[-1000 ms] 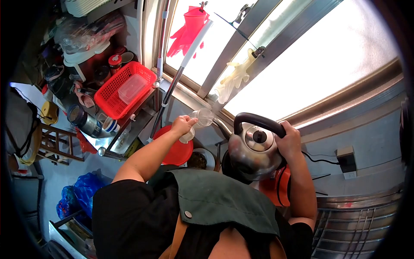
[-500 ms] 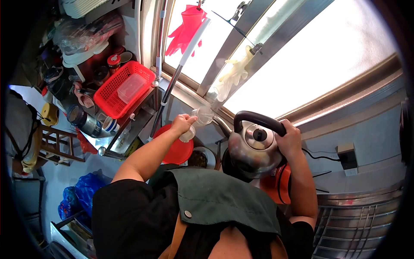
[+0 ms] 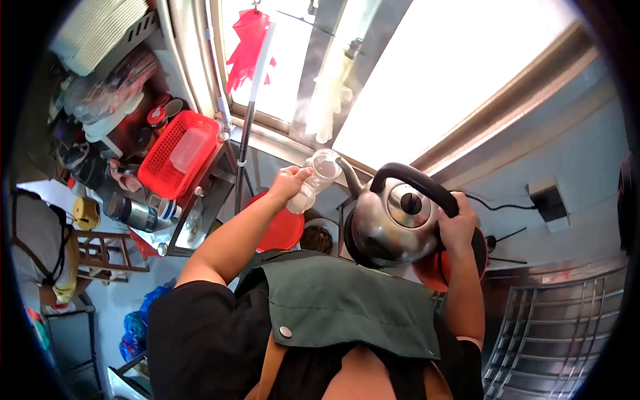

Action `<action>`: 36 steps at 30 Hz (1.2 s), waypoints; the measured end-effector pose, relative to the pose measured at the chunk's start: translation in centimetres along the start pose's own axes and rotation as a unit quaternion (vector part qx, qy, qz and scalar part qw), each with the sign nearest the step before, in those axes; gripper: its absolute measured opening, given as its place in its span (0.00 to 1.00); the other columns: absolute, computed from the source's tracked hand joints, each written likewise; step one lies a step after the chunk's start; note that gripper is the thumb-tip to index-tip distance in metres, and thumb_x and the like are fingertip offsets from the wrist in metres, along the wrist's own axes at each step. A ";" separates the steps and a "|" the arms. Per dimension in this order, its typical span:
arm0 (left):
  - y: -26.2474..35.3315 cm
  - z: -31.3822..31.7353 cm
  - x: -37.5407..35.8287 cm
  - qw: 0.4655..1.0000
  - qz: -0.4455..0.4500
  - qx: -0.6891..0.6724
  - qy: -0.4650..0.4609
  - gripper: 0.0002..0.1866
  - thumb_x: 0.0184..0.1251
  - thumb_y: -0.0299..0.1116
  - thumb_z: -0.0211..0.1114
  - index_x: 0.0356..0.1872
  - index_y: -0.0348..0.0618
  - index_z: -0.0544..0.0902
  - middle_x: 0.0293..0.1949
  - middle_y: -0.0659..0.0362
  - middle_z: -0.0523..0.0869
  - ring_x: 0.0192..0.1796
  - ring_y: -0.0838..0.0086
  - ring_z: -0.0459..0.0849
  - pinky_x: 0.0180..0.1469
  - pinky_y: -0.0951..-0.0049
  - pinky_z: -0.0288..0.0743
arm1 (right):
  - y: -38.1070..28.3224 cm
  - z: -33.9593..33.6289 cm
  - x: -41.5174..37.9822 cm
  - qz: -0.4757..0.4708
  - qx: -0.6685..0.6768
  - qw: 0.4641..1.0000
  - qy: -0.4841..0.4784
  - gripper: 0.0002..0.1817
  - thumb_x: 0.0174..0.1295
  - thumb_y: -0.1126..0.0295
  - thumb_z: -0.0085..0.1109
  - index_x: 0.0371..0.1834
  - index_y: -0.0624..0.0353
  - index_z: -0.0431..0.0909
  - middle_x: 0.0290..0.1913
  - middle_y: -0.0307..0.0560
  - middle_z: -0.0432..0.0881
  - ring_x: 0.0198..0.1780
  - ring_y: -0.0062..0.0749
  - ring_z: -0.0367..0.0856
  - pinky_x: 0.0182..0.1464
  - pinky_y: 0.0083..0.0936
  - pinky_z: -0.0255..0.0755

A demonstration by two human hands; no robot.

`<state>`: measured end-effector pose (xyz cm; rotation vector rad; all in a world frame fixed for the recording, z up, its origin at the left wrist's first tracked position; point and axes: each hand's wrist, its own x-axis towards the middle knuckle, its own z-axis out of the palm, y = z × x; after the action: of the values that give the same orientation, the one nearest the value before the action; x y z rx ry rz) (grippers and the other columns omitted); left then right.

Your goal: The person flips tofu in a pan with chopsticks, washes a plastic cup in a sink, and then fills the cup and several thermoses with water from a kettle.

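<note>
My right hand [image 3: 458, 225] is wrapped round the black handle of a steel kettle [image 3: 392, 232]. The kettle tilts left, its spout right at the mouth of a clear cup [image 3: 325, 169]. That cup is pinched in my left hand [image 3: 289, 185], with the thumb across its side. Just below these fingers is a second round, clear piece [image 3: 301, 202], overlapping the cup in this view; I cannot tell whether it is joined to the cup. Beneath the left forearm a red basin [image 3: 280, 230] shows in part.
A metal bowl [image 3: 317, 237] with dark contents stands below the cup. Left of me, a shelf carries a red basket [image 3: 157, 170] and a steel flask [image 3: 135, 210]. Rubber gloves [image 3: 248, 50] hang at the window. A wire rack [image 3: 553, 340] lies at right. Another person [image 3: 37, 240] is at far left.
My view has shifted, so the window and shelf appear further left. The kettle and cup are still held, and the spout now sits closer to the cup's mouth.
</note>
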<state>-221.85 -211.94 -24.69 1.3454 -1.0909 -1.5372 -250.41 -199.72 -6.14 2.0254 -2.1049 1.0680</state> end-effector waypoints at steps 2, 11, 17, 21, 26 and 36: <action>1.1 0.7 -0.5 0.999 -0.011 -0.034 -0.011 0.15 0.54 0.38 0.61 0.31 0.33 0.77 0.25 0.58 0.79 0.25 0.78 0.76 0.27 0.77 0.70 | 0.7 -0.2 -1.2 0.039 0.029 0.999 0.007 0.07 0.44 0.77 0.56 0.28 0.61 0.72 0.21 0.50 0.73 0.24 0.34 0.73 0.30 0.24 0.67; 2.5 3.5 -0.7 0.998 -0.026 -0.053 -0.007 0.15 0.54 0.39 0.60 0.33 0.35 0.76 0.23 0.60 0.77 0.24 0.78 0.74 0.27 0.76 0.69 | 4.7 -0.1 -5.6 0.079 0.064 0.985 0.138 0.11 0.42 0.81 0.57 0.31 0.63 0.71 0.24 0.44 0.72 0.27 0.24 0.72 0.33 0.18 0.66; 2.3 3.8 -1.8 0.992 -0.007 -0.128 0.004 0.12 0.55 0.38 0.60 0.28 0.39 0.76 0.21 0.63 0.74 0.21 0.80 0.72 0.24 0.79 0.68 | 3.7 -0.1 -7.4 0.125 0.091 0.964 0.215 0.13 0.44 0.77 0.63 0.32 0.64 0.70 0.28 0.38 0.72 0.31 0.19 0.69 0.36 0.16 0.65; 1.7 3.3 -3.4 0.992 -0.004 -0.116 0.040 0.12 0.54 0.38 0.60 0.27 0.38 0.74 0.20 0.62 0.73 0.21 0.80 0.72 0.24 0.79 0.68 | 4.6 -0.2 -8.6 0.173 0.177 0.942 0.226 0.15 0.43 0.74 0.66 0.31 0.64 0.69 0.30 0.38 0.71 0.32 0.20 0.69 0.37 0.16 0.65; 0.3 2.3 -5.5 0.990 -0.006 -0.116 0.075 0.12 0.55 0.38 0.60 0.26 0.38 0.74 0.19 0.63 0.72 0.20 0.80 0.72 0.23 0.79 0.67 | 5.4 -0.3 -7.0 0.162 0.248 0.927 0.230 0.16 0.43 0.75 0.66 0.33 0.64 0.69 0.32 0.38 0.71 0.34 0.20 0.70 0.39 0.16 0.65; -1.9 -0.8 -10.3 0.987 -0.032 -0.125 0.101 0.10 0.56 0.38 0.59 0.23 0.42 0.73 0.17 0.64 0.70 0.18 0.79 0.71 0.20 0.78 0.67 | 5.1 1.7 -5.8 0.145 0.322 0.896 0.269 0.19 0.41 0.81 0.65 0.36 0.64 0.67 0.32 0.41 0.73 0.33 0.21 0.72 0.37 0.16 0.67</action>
<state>-219.95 -201.70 -23.44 1.3387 -0.7112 -1.4894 -253.35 -195.91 -12.44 1.3015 -1.9196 2.3017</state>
